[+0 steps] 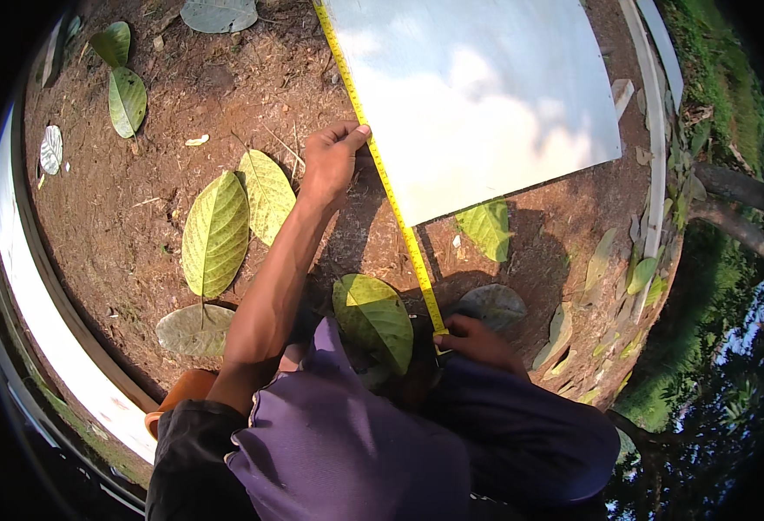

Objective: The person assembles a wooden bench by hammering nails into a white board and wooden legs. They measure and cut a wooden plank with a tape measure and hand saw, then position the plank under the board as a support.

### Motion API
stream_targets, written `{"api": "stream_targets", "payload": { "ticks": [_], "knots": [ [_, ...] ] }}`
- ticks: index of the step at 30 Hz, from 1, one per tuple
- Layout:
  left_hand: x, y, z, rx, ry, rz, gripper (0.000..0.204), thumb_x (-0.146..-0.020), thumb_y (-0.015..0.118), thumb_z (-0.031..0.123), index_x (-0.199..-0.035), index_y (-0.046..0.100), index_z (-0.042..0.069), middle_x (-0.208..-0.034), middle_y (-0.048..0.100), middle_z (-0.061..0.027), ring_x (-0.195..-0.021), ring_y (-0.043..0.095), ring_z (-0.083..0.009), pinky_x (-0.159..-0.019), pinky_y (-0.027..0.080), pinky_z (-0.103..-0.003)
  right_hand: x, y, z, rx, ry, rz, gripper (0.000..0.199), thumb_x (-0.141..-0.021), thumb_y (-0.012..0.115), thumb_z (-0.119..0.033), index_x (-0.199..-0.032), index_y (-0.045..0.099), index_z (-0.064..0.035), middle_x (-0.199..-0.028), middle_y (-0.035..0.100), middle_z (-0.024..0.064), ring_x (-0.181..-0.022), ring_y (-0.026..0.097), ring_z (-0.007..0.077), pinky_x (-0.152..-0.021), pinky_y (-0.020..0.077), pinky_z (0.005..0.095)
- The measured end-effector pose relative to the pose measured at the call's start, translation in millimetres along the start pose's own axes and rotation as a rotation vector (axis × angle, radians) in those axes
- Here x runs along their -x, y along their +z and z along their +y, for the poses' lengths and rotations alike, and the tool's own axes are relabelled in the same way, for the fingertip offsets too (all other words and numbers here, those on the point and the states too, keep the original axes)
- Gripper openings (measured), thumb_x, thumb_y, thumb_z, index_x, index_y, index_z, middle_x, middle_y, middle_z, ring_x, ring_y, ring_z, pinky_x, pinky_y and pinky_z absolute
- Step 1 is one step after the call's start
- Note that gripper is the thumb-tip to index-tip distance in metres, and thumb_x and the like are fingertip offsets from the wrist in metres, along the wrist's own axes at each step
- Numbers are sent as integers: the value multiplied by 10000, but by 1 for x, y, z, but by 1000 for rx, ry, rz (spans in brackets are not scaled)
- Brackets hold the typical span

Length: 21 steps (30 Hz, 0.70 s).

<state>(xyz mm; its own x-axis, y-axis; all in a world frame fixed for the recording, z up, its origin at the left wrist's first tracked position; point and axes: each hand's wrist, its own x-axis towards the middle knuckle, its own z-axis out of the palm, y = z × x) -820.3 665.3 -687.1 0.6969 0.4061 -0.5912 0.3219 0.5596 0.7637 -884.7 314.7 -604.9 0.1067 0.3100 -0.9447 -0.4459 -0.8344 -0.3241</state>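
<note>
A flat, pale, shiny sheet [486, 113] lies at the far side, reflecting sky and clouds. Along its left edge runs a yellow measuring tape [421, 269], which continues past the sheet's near corner toward me. My left hand [332, 161] pinches the tape against the sheet's left edge, thumb on top and the other fingers curled. In shadow by my knee, my right hand [484, 343] is closed at the tape's near end. Whether a tape case sits inside that hand is hidden.
Brown soil [217, 104] carries several large leaves, including a yellow-green leaf [217, 234] left of my forearm. A white-topped edging [43, 304] curves along the left. On the right stand a pale rail [655, 130] and tree branches [738, 217]. An orange rounded object [182, 391] sits beside my left elbow.
</note>
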Motion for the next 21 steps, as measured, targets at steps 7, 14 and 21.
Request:
{"api": "stream_targets", "payload": {
  "ticks": [7,14,21],
  "knots": [
    [8,-1,4,-155,19,107,191,-1016,599,82,-1032,687,-87,-863,725,-130,-701,696,-174,-650,569,-305,-15,-14,13,130,-104,-112,503,-963,633,-444,-1318,613,-88,-1107,697,167,-1108,658,329,-996,478,415],
    [94,-13,45,-163,-150,316,171,-1028,575,123,-1012,652,-29,-870,704,-105,-723,697,-179,-688,600,-335,47,-51,-25,-15,-165,-51,436,-1001,575,-342,-1336,543,-65,-1233,637,178,-1115,655,338,-968,496,411],
    [212,149,198,-92,-86,321,163,-1036,557,122,-1057,640,-17,-922,716,-123,-802,720,-202,-738,613,-344,212,-94,-55,184,-866,436,117,-908,652,-67,-1011,643,-13,-1022,642,147,-848,679,323,-716,540,408]
  ]
}}
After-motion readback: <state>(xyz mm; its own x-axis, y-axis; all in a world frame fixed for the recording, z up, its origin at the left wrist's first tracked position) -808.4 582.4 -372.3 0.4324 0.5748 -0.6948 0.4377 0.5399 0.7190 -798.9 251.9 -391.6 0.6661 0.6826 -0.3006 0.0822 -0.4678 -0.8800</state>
